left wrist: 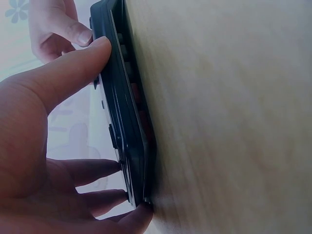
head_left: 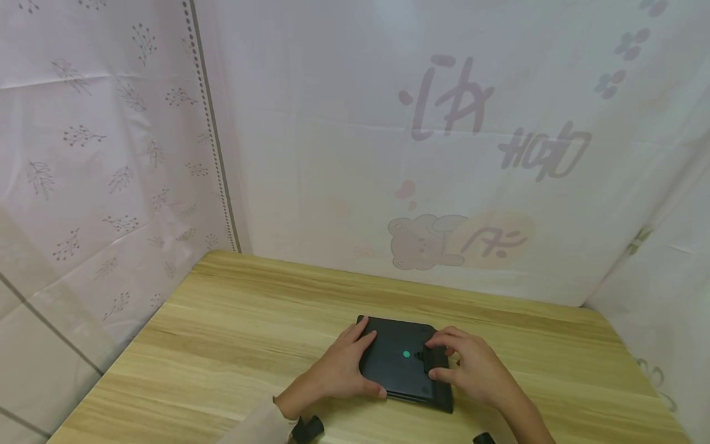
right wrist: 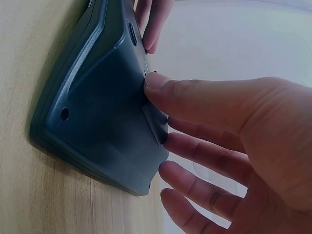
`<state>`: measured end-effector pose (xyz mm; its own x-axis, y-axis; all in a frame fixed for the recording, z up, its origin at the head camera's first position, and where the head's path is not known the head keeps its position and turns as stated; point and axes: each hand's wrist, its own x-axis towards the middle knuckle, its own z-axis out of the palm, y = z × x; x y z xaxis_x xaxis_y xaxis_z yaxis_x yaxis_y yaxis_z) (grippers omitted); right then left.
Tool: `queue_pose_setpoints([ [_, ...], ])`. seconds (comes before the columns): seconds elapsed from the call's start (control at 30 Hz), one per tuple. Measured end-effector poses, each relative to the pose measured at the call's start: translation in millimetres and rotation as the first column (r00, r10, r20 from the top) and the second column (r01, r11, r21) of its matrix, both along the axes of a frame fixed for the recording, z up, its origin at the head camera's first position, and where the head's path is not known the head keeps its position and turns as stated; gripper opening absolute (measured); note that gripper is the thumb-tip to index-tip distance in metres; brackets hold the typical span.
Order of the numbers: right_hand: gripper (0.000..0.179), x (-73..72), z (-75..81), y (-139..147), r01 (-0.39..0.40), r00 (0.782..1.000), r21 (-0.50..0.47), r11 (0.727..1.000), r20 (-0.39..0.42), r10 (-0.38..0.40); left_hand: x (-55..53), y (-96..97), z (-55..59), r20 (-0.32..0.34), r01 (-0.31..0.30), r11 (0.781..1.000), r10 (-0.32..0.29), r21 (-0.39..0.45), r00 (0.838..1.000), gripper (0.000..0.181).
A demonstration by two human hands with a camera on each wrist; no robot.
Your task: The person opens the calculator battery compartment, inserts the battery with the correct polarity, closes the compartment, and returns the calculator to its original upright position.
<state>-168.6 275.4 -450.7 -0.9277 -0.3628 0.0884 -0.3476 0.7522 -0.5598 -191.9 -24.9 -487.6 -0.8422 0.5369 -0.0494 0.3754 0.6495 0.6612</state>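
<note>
A black calculator (head_left: 388,364) lies face down on the wooden table, a small green dot (head_left: 407,354) on its back. Along its underside, keys (left wrist: 135,92) show in the left wrist view. My left hand (head_left: 341,370) grips the left part of the body, thumb on the near edge and fingertips on the far side. At the right end, my right hand (head_left: 474,367) pinches the battery cover (head_left: 435,359) between thumb and fingers. In the right wrist view the cover (right wrist: 155,122) sits in the raised end of the casing, partly hidden behind the thumb.
The wood-grain table (head_left: 238,345) extends to both sides of the calculator. Behind it hangs a pale curtain (head_left: 310,154) with printed characters and a bear; another with leaf sprigs (head_left: 111,154) hangs on the left. Black wrist camera parts (head_left: 307,430) show at the bottom edge.
</note>
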Motion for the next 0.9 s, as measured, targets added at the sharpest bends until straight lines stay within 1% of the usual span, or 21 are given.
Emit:
queue_pose_setpoints([
  [0.47, 0.038, -0.4, -1.5, 0.3, -0.001, 1.000, 0.003, 1.000, -0.014, 0.001, 0.1, 0.2, -0.6, -0.014, 0.003, 1.000, -0.003, 0.000, 1.000, 0.111],
  [0.77, 0.036, -0.3, -0.8, -0.1, -0.003, 1.000, 0.000, 1.000, -0.006, 0.003, -0.5, -0.3, -0.3, -0.020, 0.008, 1.000, -0.008, -0.003, 1.000, 0.112],
  [0.9, 0.034, 0.1, -1.0, 0.6, -0.032, 0.999, 0.005, 0.999, -0.028, 0.032, -0.2, -0.4, 1.2, -0.015, 0.011, 1.000, -0.011, 0.000, 1.000, 0.112],
])
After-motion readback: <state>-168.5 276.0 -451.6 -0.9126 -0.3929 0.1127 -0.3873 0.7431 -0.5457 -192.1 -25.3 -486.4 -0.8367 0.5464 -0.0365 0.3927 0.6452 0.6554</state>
